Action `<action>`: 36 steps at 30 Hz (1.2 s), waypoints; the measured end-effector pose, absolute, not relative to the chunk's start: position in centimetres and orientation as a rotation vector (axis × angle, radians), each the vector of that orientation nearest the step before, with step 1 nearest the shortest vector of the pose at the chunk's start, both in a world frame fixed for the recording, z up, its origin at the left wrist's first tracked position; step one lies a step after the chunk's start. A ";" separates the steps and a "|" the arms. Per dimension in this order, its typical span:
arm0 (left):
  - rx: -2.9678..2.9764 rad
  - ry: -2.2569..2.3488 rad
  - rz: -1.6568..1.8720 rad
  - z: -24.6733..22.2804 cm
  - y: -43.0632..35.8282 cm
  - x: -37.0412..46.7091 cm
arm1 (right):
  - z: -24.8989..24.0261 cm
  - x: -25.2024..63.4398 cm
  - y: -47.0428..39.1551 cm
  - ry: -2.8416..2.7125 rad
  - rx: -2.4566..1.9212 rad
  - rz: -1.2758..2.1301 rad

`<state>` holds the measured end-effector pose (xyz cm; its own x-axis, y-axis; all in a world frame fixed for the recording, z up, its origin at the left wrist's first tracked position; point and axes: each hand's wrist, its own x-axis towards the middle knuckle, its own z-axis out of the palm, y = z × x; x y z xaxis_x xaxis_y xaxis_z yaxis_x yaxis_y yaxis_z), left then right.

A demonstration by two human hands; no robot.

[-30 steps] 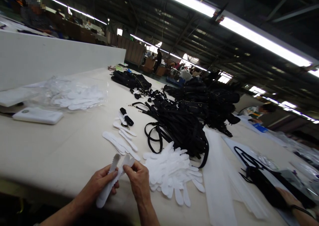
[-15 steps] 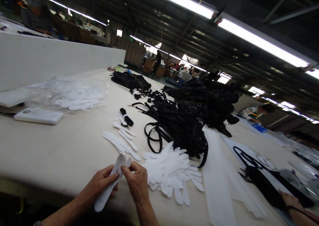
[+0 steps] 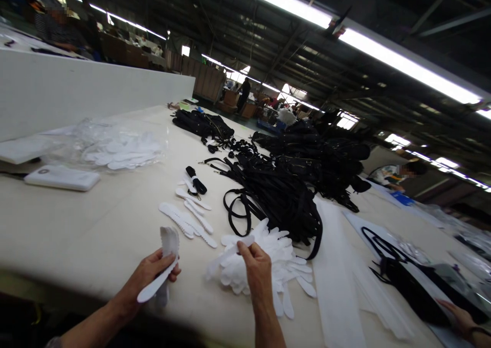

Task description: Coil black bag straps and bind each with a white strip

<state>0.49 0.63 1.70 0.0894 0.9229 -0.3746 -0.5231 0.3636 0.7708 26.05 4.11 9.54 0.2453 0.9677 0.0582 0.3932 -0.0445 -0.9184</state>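
My left hand is closed around several white serrated strips, held above the table's near edge. One white strip is pinched in my right hand, over the left side of a heap of similar strips. A few loose strips lie on the table between and beyond my hands. Behind them is a black cord bundle with a white band around it. Black straps are piled just past the heap.
Black bags are stacked farther back. On the left lie a plastic bag of white strips and a white device. Long white sheets stretch along the right. Another person's hand touches a black bag.
My right hand has moved right, away from my left hand, with a strip between its fingers. My left hand has shifted slightly left, and its strips now stand more upright.
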 end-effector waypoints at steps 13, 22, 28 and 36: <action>0.643 0.957 0.976 0.3 0.3 0.6 | 12.6 27.7 4.1 -1.599 -1.960 0.267; 0.738 1.038 0.843 1.0 -0.6 0.4 | 8.6 17.8 1.8 -1.731 -1.322 1.137; 0.711 1.146 0.838 2.8 -0.8 0.9 | 7.4 17.6 1.2 -1.584 -1.464 1.039; 0.753 1.144 0.885 0.9 -0.3 0.5 | 8.1 20.1 1.6 -1.434 -1.485 0.947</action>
